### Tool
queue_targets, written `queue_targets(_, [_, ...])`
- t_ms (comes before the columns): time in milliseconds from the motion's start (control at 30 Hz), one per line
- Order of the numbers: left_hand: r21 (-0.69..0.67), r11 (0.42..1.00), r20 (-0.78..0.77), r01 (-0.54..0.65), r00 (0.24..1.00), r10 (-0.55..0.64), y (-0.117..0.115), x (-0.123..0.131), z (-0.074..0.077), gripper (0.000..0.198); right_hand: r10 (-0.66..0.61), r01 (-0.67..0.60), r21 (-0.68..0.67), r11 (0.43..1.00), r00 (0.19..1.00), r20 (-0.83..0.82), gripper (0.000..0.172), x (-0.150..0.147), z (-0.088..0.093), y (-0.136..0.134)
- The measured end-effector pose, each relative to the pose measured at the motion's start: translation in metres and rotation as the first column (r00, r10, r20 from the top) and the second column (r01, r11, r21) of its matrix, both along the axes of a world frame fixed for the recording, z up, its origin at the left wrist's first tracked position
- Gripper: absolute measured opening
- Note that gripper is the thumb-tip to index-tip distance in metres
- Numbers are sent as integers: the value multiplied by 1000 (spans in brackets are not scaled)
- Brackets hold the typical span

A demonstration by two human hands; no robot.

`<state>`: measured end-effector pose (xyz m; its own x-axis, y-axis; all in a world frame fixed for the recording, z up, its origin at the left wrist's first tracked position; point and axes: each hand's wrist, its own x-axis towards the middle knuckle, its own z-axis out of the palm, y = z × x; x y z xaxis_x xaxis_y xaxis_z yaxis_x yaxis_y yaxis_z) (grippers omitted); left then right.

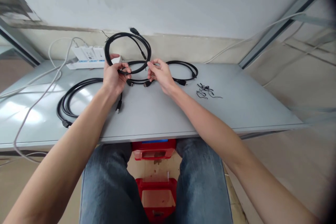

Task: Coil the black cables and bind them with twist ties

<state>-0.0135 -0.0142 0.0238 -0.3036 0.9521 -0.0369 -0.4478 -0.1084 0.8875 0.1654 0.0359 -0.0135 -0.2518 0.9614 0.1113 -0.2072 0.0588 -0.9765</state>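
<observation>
A coiled black cable (127,35) is held up above the table in a round loop, one plug end sticking out at its top. My left hand (114,75) is closed around the coil's lower left side. At its lower right, my right hand (160,73) pinches the coil between thumb and fingers. A thin dark tie pokes out at the coil's upper left. Behind my hands lie more coiled black cables, one loop (183,62) to the right. A larger black coil (67,101) rests on the left, partly hidden by my left forearm.
The grey table (157,119) stands against a wall. A white power strip (86,63) with plugged-in adapters sits at the back left, its white cords (49,87) running over the left edge. Several thin black ties (206,91) lie at the right. Red stools (154,150) show below.
</observation>
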Motion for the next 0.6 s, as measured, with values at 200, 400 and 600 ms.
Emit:
queue_targets(200, [-16, 998, 52, 58, 997, -57, -4, 3, 3, 38, 38, -42, -49, 998, 996, -85, 36, 5, 5, -1])
queue_targets(400, [-23, 998, 182, 59, 982, -54, 1, 1, 0, 36, 63, -86, -138, 987, 985, -163, 37, 2, 11, -4])
queue_targets(600, [-60, 995, 325, 82, 944, -59, 2, 3, 0, 36, 46, -93, -184, 979, 969, -243, 39, -2, 14, -9])
